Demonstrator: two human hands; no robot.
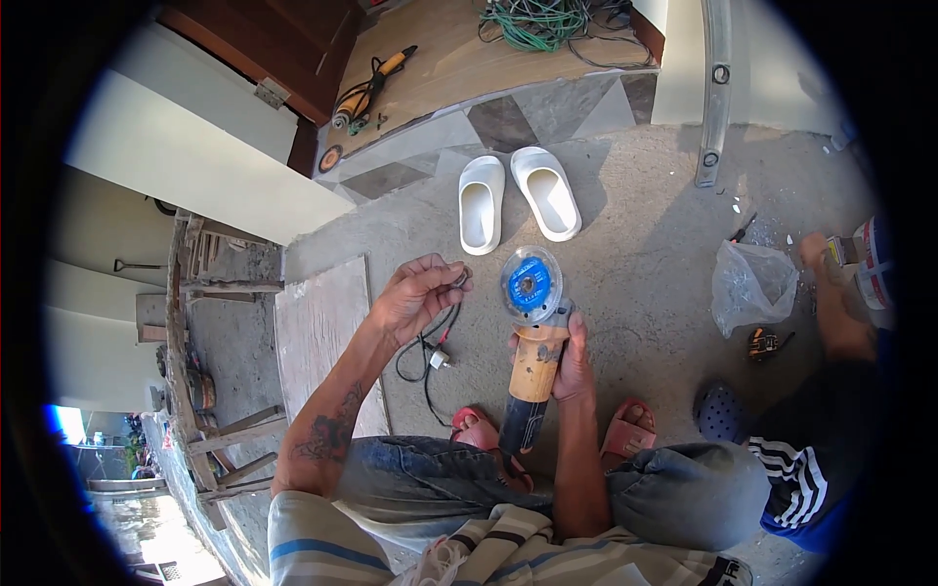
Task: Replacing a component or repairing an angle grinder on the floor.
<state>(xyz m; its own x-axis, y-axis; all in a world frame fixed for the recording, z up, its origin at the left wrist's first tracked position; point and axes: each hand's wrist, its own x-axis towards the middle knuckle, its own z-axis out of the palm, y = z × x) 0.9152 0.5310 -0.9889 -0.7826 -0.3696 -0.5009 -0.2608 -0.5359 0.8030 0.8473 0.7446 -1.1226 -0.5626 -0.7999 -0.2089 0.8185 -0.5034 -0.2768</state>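
My right hand (576,361) is wrapped round the yellow and black body of an angle grinder (535,366), held upright in front of my knees. On the grinder's head sits a cutting disc with a blue centre (529,283) and a see-through outer rim; a dark hole marks its middle. To the left of the disc and apart from it, my left hand (418,298) pinches a small dark ring-shaped metal piece (462,279), mostly hidden by the fingers. Below that hand, a black cord with a white plug (440,359) lies on the concrete.
White slippers (528,200) stand ahead. A second yellow power tool (376,83) and green cable (532,21) lie on the raised doorway floor. A board (327,332) is at left. Rightward are a plastic bag (752,285), a tape measure (764,343) and another person's arm (840,303).
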